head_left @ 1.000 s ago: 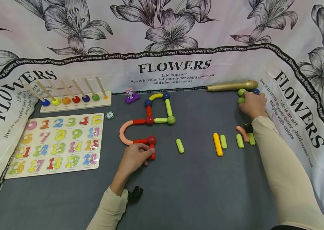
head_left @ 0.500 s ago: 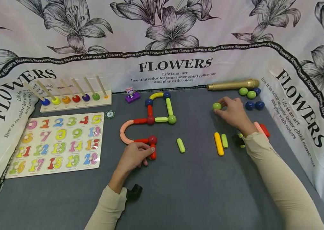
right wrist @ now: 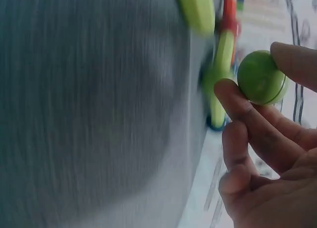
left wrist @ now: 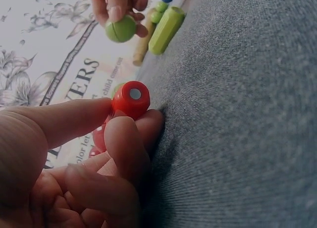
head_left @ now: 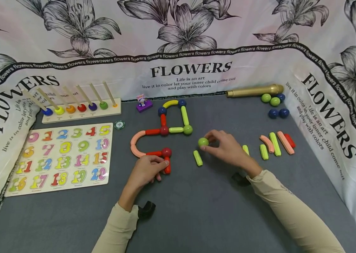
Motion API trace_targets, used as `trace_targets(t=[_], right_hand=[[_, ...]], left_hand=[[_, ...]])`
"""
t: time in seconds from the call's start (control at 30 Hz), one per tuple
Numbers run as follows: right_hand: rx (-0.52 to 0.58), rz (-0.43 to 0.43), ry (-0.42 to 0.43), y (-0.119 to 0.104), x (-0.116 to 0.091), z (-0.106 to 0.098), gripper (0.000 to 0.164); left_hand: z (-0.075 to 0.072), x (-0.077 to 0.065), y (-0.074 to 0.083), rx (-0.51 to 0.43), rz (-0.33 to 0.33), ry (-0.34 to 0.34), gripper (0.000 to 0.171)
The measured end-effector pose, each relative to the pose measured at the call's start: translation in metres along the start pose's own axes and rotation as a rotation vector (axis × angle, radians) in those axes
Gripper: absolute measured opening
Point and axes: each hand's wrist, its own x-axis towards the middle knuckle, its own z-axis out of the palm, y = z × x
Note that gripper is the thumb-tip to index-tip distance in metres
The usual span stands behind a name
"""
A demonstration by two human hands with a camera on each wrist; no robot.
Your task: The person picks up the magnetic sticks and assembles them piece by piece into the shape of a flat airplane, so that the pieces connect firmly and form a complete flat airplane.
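My left hand [head_left: 144,170] pinches a short red rod [left wrist: 131,101] whose end shows a silvery magnet disc. That rod joins a red ball [head_left: 166,152], which ends a chain of red rods and a pink curved piece [head_left: 136,142]. Farther back the chain meets a closed shape of rods and balls with a green ball [head_left: 188,129] at its corner. Between thumb and fingers my right hand [head_left: 225,147] holds a light green ball [right wrist: 261,78] above the table. Just below that ball lies a loose light green rod [head_left: 198,158], apart from the chain.
Loose rods, including a pink rod [head_left: 285,142], lie at the right. Behind them are several green and blue balls [head_left: 283,113] and a gold microphone-shaped object [head_left: 254,90]. A number board [head_left: 61,186], a peg stacker [head_left: 81,119] and a purple figurine base [head_left: 144,106] stand left and back.
My right hand has taken a green ball from the group at the back right and carried it left toward the loose green rod. The left hand stays at the red rod.
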Motion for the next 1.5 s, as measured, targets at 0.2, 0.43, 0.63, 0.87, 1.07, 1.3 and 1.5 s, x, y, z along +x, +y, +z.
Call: trace_targets(t=[0.2,0.43,0.63,0.87,1.07,1.3,1.5], right_hand=[[0.076,-0.095,-0.063,-0.026,-0.007,0.029,0.026],[0.121,-0.120,-0.183,-0.052,-0.013,0.059,0.025],[0.153,-0.103,-0.240,-0.069,-0.017,0.078,0.022],[0.161,-0.064,-0.181,-0.075,-0.021,0.092,0.022],[0.153,-0.066,-0.168,-0.075,-0.023,0.093,0.024],[0.116,-0.080,-0.175,-0.069,-0.026,0.085,0.023],[0.102,-0.063,-0.124,-0.052,-0.024,0.057,0.021]], left_hand=[[0.000,0.001,0.000,-0.018,-0.009,-0.006,0.025],[0.000,0.002,0.000,-0.026,-0.001,-0.016,0.023],[0.001,0.003,0.000,-0.038,0.018,-0.018,0.023],[0.002,0.005,0.001,-0.042,0.016,-0.027,0.024],[0.002,0.005,0.002,-0.047,0.007,-0.030,0.025],[0.002,0.003,0.001,-0.036,-0.005,-0.019,0.023],[0.003,0.000,0.000,-0.023,-0.009,-0.006,0.025]])
